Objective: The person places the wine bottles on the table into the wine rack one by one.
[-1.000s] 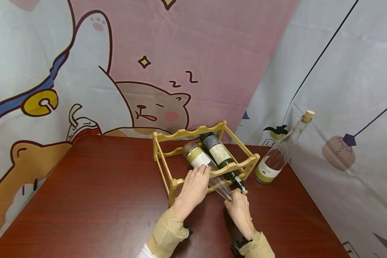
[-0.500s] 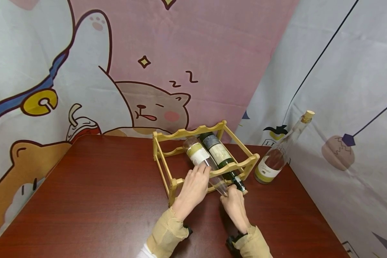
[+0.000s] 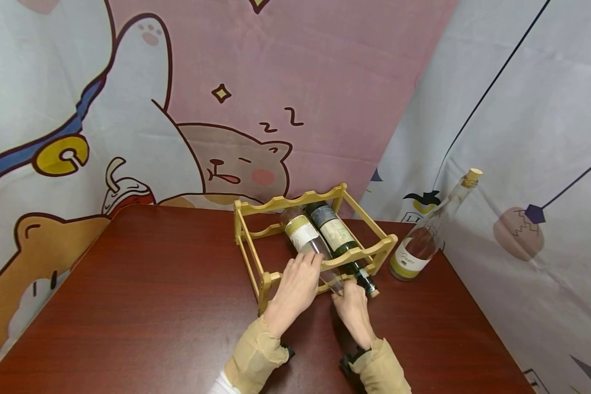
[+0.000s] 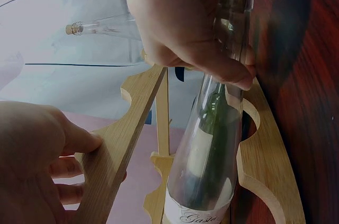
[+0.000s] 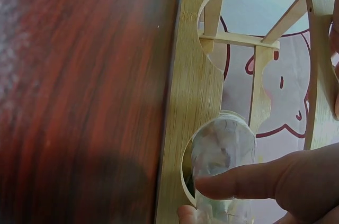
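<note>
In the head view my left hand (image 3: 297,284) grips the upper front rail of a wooden wine rack (image 3: 361,254); the left wrist view shows its thumb and fingers around that rail. My right hand (image 3: 353,311) holds a clear glass bottle (image 3: 303,234) by its corked neck (image 4: 233,9). This bottle lies in the rack's lower level, base toward the back, its white and yellow label facing up. A dark green wine bottle (image 3: 336,232) rests beside it on the right, its neck sticking out the front. In the right wrist view, the clear bottle's neck (image 5: 222,142) sits in a scallop of the lower rail.
A second clear bottle (image 3: 409,257) with a cork stands upright on the reddish-brown table (image 3: 143,306), right of the rack. A printed cartoon cloth (image 3: 325,98) hangs right behind the table, and a pale wall cloth (image 3: 512,131) borders the right side.
My right hand has moved left and slightly toward the rack, taking the clear bottle's neck along; the bottle has slid back deeper into the rack. My left hand stays on the rail.
</note>
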A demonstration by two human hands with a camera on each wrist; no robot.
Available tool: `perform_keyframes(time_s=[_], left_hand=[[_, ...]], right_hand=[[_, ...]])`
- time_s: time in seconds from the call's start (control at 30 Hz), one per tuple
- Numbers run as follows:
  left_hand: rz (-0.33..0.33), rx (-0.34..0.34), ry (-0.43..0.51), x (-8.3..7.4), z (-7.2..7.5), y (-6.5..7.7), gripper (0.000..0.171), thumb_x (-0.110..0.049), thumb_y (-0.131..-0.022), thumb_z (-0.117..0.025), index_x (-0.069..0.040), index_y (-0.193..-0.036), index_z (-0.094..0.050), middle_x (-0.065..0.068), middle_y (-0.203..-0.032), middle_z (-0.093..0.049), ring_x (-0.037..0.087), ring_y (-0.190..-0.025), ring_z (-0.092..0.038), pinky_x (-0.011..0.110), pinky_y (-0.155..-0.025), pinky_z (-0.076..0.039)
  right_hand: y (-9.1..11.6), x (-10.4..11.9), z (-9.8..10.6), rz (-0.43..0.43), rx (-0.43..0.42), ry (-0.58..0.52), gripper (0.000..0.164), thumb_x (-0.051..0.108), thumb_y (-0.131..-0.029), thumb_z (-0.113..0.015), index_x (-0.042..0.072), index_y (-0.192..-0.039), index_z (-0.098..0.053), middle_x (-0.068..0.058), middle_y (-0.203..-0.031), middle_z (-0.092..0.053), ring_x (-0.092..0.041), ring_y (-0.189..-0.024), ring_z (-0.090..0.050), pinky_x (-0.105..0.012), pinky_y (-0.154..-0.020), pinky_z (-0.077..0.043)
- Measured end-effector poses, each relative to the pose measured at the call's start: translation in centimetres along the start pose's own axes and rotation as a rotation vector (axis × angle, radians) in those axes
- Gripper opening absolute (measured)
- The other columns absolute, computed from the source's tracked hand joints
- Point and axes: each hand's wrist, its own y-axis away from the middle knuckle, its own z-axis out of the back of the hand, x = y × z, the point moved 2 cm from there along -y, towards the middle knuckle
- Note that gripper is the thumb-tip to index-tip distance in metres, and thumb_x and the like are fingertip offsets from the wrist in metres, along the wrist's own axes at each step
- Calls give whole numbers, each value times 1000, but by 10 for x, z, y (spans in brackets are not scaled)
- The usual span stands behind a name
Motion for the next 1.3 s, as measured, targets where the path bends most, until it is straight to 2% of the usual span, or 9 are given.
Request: perform_keyframes(time_s=[0.37,0.57,0.83,1.07,1.3], left_hand=[[-4,-3,8,0,-2,0,27,-11,-75,-71,-9,-101,-64,4,-89,-63,20,-77,-60,30,-58,-45],[-3,-4,10,-1,-2,-1,26,-10,-74,-70,-9,-99,-63,4,-87,-62,20,-75,-59,30,-58,-44],[-8,-9,0,-1,-1,0,25,-11,-75,-70,-9,-99,-63,3,-86,-62,20,-74,-59,29,-58,-44],[-12,-20,-2,-1,-1,-1,24,-10,-75,-70,-9,-97,-62,3,-86,-61,19,-74,-59,29,-57,-43],[-8,-12,-10,0,-1,-1,26,-11,-74,-70,-9,-99,-62,3,-86,-61,19,-74,-59,29,-57,-43]], right_hand=[[-5,6,-4,-24,5,-17,26,6,-70,-71,6,-66,-45,-9,-58,-54,-30,-61,-60,-44,-58,-48],[-6,9,-7,-8,-15,-32,27,5,-69,-68,8,-59,-43,-10,-58,-54,-30,-59,-59,-44,-56,-47],[-7,10,-10,-10,-13,-25,19,2,-69,-65,5,-66,-46,-15,-62,-57,-36,-63,-62,-47,-58,-48],[-10,12,-14,-14,-15,-30,12,-1,-70,-61,-1,-73,-50,-18,-66,-58,-33,-60,-60,-44,-55,-47],[-12,18,-15,-2,-37,-21,17,0,-72,-64,-6,-81,-52,-23,-70,-60,-40,-63,-62,-49,-60,-49]])
